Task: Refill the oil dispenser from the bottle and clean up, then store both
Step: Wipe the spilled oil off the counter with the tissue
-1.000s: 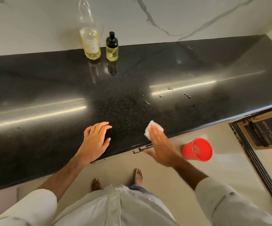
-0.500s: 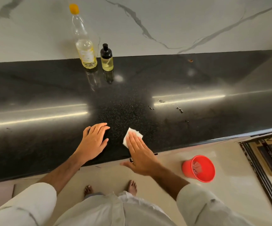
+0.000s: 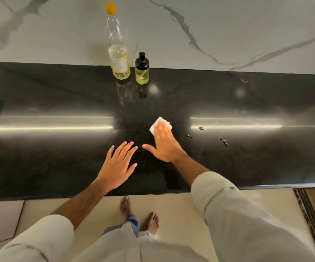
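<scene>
The black polished tabletop (image 3: 58,157) runs left to right below a marble wall (image 3: 228,25). At its far edge the oil bottle (image 3: 118,53) with a yellow cap stands upright, the smaller oil dispenser (image 3: 142,70) just to its right. Nearer, the left hand (image 3: 118,166) rests flat, fingers straight and spread. The right hand (image 3: 165,142) presses a white tissue (image 3: 161,124) onto the tabletop with straight fingers. Small droplets (image 3: 223,141) lie to the right.

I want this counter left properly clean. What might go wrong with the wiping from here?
The small tissue under the right hand may smear oil rather than lift it. Droplets lie farther right, easy to miss. A wide sweep toward the wall could knock the oil bottle or dispenser.
</scene>
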